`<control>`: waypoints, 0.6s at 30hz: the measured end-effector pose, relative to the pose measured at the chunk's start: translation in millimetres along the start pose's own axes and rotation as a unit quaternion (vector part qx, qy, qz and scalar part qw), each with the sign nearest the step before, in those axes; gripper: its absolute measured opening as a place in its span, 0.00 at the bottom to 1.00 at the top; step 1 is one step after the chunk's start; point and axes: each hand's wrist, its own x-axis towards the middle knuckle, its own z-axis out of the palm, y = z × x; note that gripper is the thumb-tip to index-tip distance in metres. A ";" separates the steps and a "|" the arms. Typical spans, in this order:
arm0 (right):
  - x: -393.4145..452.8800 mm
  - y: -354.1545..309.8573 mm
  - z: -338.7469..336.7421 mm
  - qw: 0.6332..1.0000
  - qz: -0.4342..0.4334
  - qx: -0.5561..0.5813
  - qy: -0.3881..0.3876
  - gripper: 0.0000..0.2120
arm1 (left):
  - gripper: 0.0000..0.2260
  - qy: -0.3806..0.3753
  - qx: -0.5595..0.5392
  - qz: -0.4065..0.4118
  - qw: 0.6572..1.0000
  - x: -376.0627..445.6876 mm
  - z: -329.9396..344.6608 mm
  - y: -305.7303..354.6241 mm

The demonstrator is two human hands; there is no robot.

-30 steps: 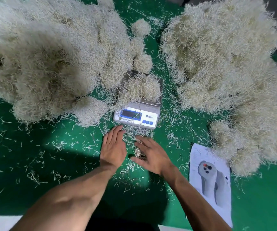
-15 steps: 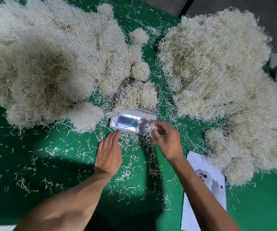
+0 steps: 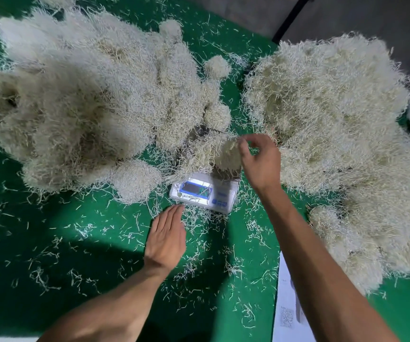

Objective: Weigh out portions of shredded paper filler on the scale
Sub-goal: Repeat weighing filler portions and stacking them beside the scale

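A small white digital scale [image 3: 204, 193] with a blue display sits mid-table. A portion of cream shredded paper [image 3: 208, 154] lies heaped on its pan. My right hand [image 3: 258, 161] hovers over the right side of that portion, thumb and fingertips pinched together at the paper's top edge; whether shreds are between them I cannot tell. My left hand [image 3: 167, 238] lies flat and open on the green table, just in front of the scale. A big pile of shredded paper [image 3: 75, 99] fills the left, another big pile [image 3: 342, 134] the right.
Several small rounded paper balls [image 3: 216, 66] sit between the piles and along the left pile's front edge. Loose shreds litter the green tabletop [image 3: 51, 243]. A white printed sheet [image 3: 287, 307] lies at the lower right. The table's far edge runs behind the piles.
My right hand rose from the table in front of the scale with a pinch of shreds and moved forward over the portion on the pan. My left hand stayed flat.
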 end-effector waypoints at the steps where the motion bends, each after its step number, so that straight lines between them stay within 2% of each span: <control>1: -14.0 7.4 4.1 0.999 0.025 0.016 0.030 0.08 | 0.23 -0.003 0.000 -0.003 1.000 0.3 0.0 0.1; 4: -64.6 41.4 27.7 0.990 0.119 0.036 0.061 0.09 | 0.23 -0.006 0.002 -0.005 1.000 0.2 1.2 -0.3; 8: -136.6 79.6 62.3 0.977 0.214 0.024 -0.012 0.10 | 0.22 -0.013 0.004 0.005 1.000 -0.3 0.6 -0.9; 10: -163.8 86.0 73.2 0.976 0.216 -0.015 -0.011 0.11 | 0.20 -0.005 0.003 0.018 1.000 0.0 0.4 -0.6; 13: -192.2 87.5 89.3 0.982 0.176 -0.058 -0.028 0.16 | 0.17 0.010 0.000 0.029 1.000 -0.1 0.7 -1.5; 18: -216.5 83.2 105.1 0.986 0.155 -0.058 -0.010 0.22 | 0.18 0.013 -0.004 0.029 0.999 -0.4 0.0 -1.4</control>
